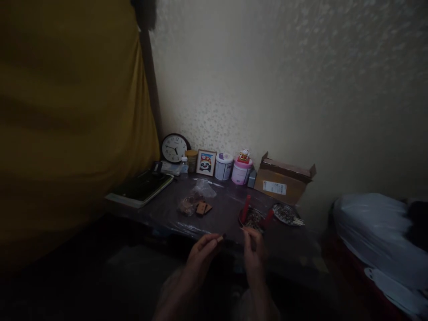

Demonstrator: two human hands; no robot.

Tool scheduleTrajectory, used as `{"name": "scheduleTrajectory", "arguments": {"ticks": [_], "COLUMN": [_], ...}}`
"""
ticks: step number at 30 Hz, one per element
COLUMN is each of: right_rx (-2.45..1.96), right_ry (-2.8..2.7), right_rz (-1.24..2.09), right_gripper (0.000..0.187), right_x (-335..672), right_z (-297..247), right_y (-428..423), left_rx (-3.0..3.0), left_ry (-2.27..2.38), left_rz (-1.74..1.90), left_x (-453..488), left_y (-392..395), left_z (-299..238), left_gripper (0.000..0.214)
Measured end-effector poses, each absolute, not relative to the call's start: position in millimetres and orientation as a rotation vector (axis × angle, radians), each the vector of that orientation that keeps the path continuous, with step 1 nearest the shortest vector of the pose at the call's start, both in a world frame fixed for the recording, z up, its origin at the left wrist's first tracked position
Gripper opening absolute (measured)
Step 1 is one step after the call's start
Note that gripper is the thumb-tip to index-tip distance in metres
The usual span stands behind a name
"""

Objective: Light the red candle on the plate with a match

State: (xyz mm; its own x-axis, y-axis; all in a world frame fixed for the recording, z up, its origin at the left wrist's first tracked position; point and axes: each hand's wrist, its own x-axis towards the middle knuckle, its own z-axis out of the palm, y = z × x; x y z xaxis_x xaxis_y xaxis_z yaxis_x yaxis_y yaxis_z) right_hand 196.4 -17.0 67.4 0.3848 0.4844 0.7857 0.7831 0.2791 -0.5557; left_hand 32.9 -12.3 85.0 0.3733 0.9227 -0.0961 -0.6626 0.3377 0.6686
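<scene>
a: hands, two, both raised at the near edge of the dark table (230,211). left hand (200,256): fingers curled in, thumb and forefinger pinched on a small tan block (220,239), dark at its tip. right hand (254,256): fingers gathered, pinched on a thin stick (246,231) that points up and to the left.

b: and where do those two things sit?

a: both in the air, just short of the table edge, near each other but apart. beyond the stick, a round dish (253,219) with two red candles (245,206) standing at its rim. a second patterned dish (284,213) to its right, sticks lying across it.

b: how would they handle, by your reckoning?

a: block: light, stiff, small enough to slip, best held by its long sides. stick: very light, thin, likely to snap if bent, best held low near the end, as now. light is too dim to name either more closely.

b: rest of the table?

a: clear plastic bag (197,196) with brown tiles (202,208) beside it; dark notebook (142,187) at left; wall clock (174,148) leaning on the wall; framed panda picture (206,162); white tub (223,166); pink tub (241,171) with a small figurine on top; open cardboard box (282,180).
</scene>
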Motion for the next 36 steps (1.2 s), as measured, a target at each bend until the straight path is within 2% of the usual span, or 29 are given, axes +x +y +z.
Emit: {"name": "scheduleTrajectory", "arguments": {"ticks": [9,17,21,25,36], "right_rx": [-1.273,-1.189,-1.219,-1.352,-1.314], "right_ry": [-1.334,-1.442,-1.533,-1.394,-1.153], "right_rz": [-0.231,-0.266,-0.224,-0.193,-0.044], "right_gripper": [0.011,0.014,0.013,0.023,0.015], "right_x": [170,164,175,191,181], "right_z": [88,92,77,58,90], "right_y": [-38,-46,-34,-16,-30], "left_rx": [0.57,0.575,0.597,0.632,0.581], "left_ry": [0.524,0.508,0.52,0.527,0.545], "left_rz": [1.095,1.109,1.123,1.11,1.113], "left_x": [36,34,35,35,34], "left_y": [-10,-11,-12,-11,-8], "left_z": [88,92,94,91,83], "left_gripper": [0.02,0.021,0.021,0.024,0.021]}}
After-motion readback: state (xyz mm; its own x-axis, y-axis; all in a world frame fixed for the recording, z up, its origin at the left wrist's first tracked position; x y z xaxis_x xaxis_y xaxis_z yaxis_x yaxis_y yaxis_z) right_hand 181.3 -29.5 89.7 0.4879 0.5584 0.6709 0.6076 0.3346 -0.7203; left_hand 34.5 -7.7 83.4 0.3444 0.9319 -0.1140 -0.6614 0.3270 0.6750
